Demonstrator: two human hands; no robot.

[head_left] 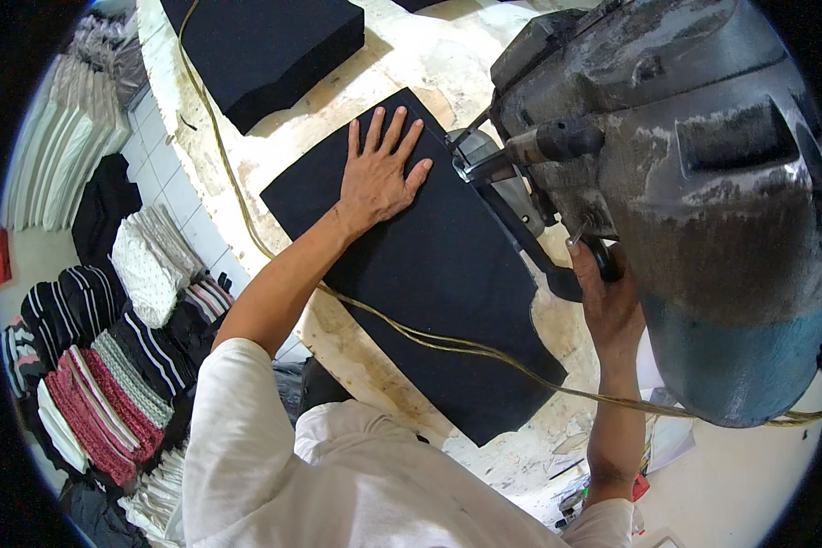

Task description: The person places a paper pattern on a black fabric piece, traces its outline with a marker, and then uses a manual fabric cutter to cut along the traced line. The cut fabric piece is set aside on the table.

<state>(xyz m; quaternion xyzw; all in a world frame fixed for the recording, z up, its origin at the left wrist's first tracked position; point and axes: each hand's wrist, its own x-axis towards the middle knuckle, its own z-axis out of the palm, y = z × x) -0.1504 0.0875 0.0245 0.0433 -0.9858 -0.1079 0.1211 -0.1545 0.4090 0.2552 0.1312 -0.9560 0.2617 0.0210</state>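
A cut piece of black fabric (429, 283), seemingly a stack of layers, lies slantwise across the worktable (374, 379). My left hand (379, 178) is pressed flat on its upper part, fingers spread. To the right looms a worn grey and teal fabric cutting machine (703, 210). Its metal foot and blade area (470, 164) meet the right edge of the fabric. My right hand (607, 297) is wrapped round the machine's black handle (603, 258); the machine body hides part of the fingers.
A yellowish power cord (411, 333) runs over the fabric and along the table's left side to the machine. Another thick black fabric stack (283, 55) sits at the far left of the table. Folded striped and white garments (110, 402) are piled on the floor at left.
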